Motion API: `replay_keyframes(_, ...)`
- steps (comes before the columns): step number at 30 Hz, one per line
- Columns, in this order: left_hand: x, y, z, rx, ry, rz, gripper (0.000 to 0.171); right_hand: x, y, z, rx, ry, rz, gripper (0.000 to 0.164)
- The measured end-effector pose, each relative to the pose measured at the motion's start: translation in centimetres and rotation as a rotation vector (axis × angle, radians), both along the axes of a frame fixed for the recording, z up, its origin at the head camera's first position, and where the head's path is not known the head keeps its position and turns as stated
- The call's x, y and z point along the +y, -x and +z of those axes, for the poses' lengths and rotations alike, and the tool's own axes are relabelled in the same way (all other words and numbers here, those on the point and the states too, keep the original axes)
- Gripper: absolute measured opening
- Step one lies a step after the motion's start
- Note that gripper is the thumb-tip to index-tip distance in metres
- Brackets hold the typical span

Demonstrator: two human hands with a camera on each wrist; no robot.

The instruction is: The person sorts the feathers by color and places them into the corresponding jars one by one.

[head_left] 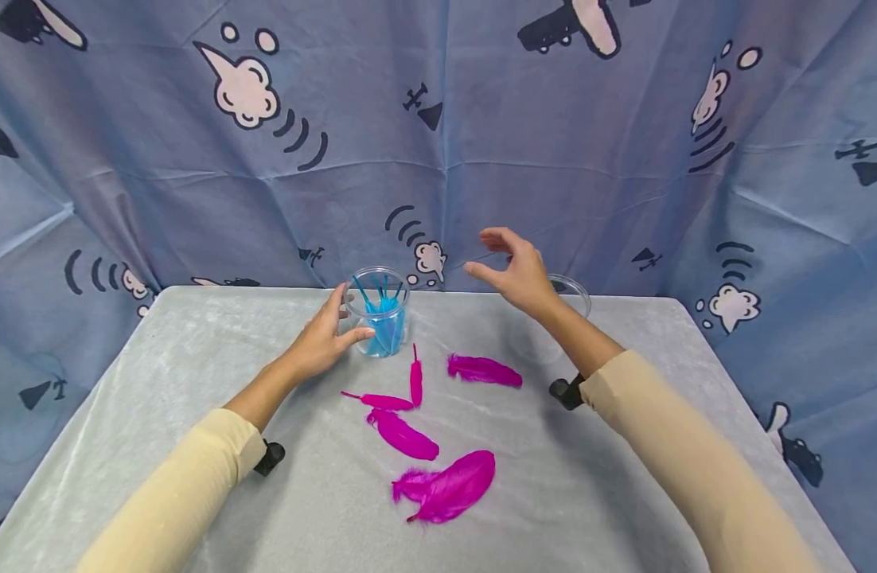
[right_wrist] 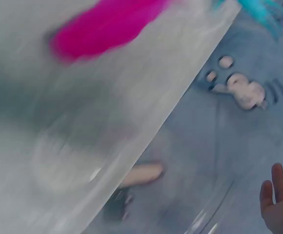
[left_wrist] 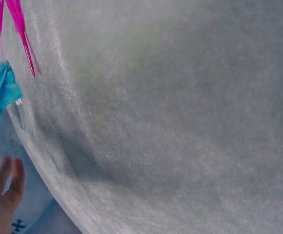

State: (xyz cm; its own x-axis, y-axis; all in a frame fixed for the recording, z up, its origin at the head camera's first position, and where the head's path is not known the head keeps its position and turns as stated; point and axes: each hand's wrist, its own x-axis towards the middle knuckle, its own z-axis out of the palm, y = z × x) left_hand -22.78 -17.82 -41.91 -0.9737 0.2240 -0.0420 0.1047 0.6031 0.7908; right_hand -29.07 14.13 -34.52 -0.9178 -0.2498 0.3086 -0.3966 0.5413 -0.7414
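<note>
At the back of the table, my left hand (head_left: 325,336) holds the side of a clear plastic jar (head_left: 376,315), thumb in front and fingers around the far side. Blue feathers (head_left: 387,328) stand inside it, quills up. My right hand (head_left: 513,272) is raised above the back edge, thumb and fingers spread apart with nothing between them. Behind its wrist, partly hidden, stands a second clear jar (head_left: 571,293). Closest to that hand on the cloth lies a magenta feather (head_left: 485,371).
More magenta feathers lie mid-table: a narrow upright one (head_left: 416,380), a sideways one (head_left: 383,401), a slanted one (head_left: 404,434) and an overlapping pair (head_left: 456,485) nearer the front. A pale grey cloth (head_left: 324,493) covers the table. A blue patterned curtain (head_left: 367,183) hangs behind it.
</note>
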Motion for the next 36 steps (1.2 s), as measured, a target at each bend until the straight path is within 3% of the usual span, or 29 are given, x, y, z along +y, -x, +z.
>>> replay_keyframes(8,0.0,0.0,0.0,-0.003,0.022,0.008,0.097,6.4,-1.1,-0.3,-0.064,-0.184,-0.083,0.082)
replay_keyframes(12,-0.1,0.1,0.0,0.000,0.026,0.009,0.097,8.5,-1.7,-0.8,-0.099,-0.204,-0.128,0.096)
replay_keyframes(21,-0.1,0.1,-0.1,0.004,0.014,0.001,0.098,11.1,-3.0,-3.4,-0.138,-0.083,-0.141,0.127)
replay_keyframes(28,0.0,0.1,-0.1,0.010,0.008,0.003,0.097,11.7,-3.4,-5.6,-0.169,0.049,-0.112,0.136)
replay_keyframes(36,0.0,0.1,-0.1,0.011,0.025,0.009,0.098,10.0,-5.2,-3.7,-0.239,0.180,-0.101,0.127)
